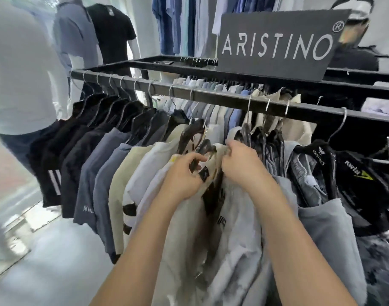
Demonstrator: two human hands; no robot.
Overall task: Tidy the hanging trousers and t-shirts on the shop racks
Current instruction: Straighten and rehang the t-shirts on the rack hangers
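A black rail (pixel 211 93) carries a row of shorts and trousers on black hangers, dark ones at the left (pixel 78 138), cream and pale grey ones in the middle, denim and black at the right (pixel 310 173). My left hand (pixel 182 175) grips a black hanger (pixel 202 149) with a cream garment (pixel 189 239) on it. My right hand (pixel 242 164) pinches the cream fabric at the waistband just right of that hanger. The two hands are nearly touching. The hanger's clips are partly hidden by my fingers.
A grey ARISTINO sign (pixel 277 45) stands on top of the rack. A second rail of pale shirts (pixel 211 89) hangs behind. Mannequins in blue and black shirts (pixel 94 34) stand at the back left. A person in a white top (pixel 19 74) is at the far left.
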